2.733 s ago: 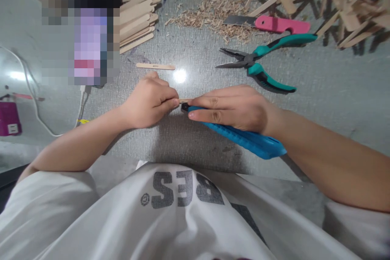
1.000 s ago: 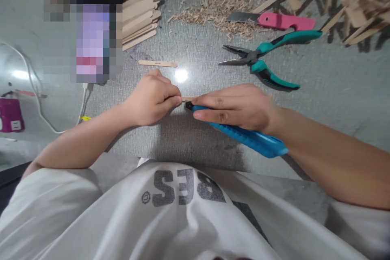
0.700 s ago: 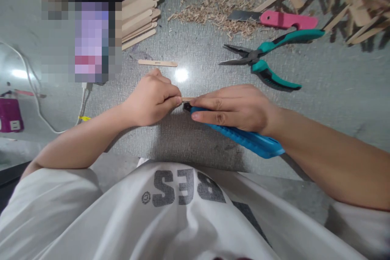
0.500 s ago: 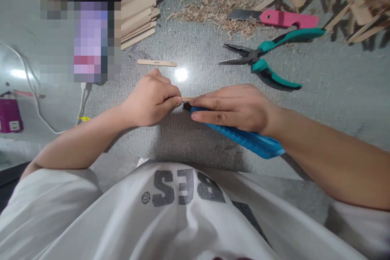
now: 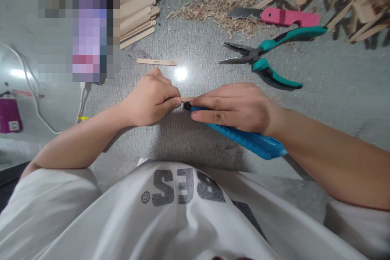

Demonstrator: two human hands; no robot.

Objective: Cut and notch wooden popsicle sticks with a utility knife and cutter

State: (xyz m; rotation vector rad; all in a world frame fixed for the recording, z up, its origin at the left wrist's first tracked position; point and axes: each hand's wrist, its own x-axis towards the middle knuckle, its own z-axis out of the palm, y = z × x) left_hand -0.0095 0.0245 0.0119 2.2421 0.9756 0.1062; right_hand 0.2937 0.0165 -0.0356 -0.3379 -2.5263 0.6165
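My left hand [image 5: 154,99] is closed, thumb and fingers pinching one end of a thin wooden craft stick [image 5: 185,99]. Only a short piece of that stick shows between my two hands. My right hand [image 5: 234,107] is wrapped over a blue utility knife [image 5: 252,141], its black tip pointing left just below the stick; the blade itself cannot be made out. The right fingertips also rest against the stick's other end. Just above my left hand, a second craft stick [image 5: 157,62] with a small mark in its middle lies flat on the grey table [image 5: 189,146].
Open needle-nose pliers [image 5: 254,55] with teal handles lie beyond my right hand. Behind them are a pink-handled knife [image 5: 289,17], wood shavings [image 5: 213,4] and a heap of crossed sticks [image 5: 362,0]. Stacked craft sticks [image 5: 138,12] lie at the upper left, beside a blurred phone [image 5: 88,40] on a white cable [image 5: 39,113].
Both hands keep the same hold on the stick and the knife. The view has shifted only very slightly.
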